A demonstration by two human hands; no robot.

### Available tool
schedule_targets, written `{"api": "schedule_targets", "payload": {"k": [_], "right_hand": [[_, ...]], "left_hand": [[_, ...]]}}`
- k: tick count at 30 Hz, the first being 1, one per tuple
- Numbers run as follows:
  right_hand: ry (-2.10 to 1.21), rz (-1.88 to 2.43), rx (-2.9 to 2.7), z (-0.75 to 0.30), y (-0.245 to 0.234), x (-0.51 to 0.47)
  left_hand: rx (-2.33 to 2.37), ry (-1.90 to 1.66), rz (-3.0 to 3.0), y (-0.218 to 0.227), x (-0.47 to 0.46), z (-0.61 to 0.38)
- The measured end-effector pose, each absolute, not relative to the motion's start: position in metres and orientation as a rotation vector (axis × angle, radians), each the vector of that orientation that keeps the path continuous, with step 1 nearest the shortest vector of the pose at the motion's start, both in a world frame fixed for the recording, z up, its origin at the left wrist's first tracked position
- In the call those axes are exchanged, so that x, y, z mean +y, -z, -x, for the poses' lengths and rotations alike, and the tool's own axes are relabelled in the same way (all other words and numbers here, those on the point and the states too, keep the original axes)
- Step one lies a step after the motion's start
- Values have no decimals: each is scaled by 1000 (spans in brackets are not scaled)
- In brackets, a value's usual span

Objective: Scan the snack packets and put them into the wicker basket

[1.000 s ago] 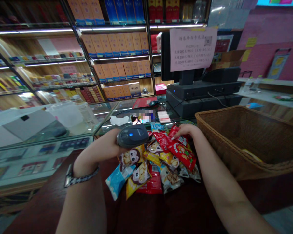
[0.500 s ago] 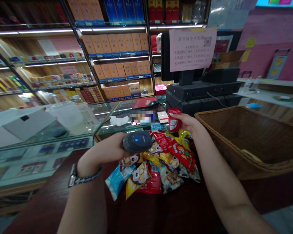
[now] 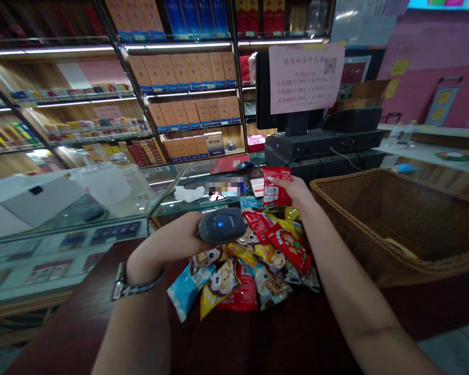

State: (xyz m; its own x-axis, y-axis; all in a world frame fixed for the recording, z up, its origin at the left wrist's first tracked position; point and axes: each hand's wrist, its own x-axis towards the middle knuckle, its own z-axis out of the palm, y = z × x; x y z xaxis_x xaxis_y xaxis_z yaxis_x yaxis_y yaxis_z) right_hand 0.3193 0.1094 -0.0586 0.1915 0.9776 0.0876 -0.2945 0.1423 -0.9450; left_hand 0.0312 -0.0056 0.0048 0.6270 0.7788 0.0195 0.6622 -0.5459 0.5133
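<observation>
Barcode scanner (image 3: 227,226) and red snack packet (image 3: 279,197)
Left hand (image 3: 180,235) grips the scanner; right hand (image 3: 299,191) pinches the packet at the snack pile's (image 3: 271,254) far side, left of the wicker basket (image 3: 352,237).

A hand could pass through the narrow gap between the barcode scanner (image 3: 222,226) and the raised red snack packet (image 3: 277,186), above the heaped snack bags (image 3: 254,252), with the wicker basket (image 3: 355,247) blocking the right side and the black monitor base (image 3: 320,144) the far side.
</observation>
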Motion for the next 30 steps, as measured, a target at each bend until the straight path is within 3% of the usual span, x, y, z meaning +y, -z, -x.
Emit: {"api": "schedule_targets", "payload": {"k": [18, 30], "right_hand": [[-719, 962, -1126, -309, 60, 110], [-642, 981, -1190, -307, 64, 116]], "left_hand": [[1197, -553, -2466, -4, -6, -41], [1180, -569, -2478, -10, -13, -38]]}}
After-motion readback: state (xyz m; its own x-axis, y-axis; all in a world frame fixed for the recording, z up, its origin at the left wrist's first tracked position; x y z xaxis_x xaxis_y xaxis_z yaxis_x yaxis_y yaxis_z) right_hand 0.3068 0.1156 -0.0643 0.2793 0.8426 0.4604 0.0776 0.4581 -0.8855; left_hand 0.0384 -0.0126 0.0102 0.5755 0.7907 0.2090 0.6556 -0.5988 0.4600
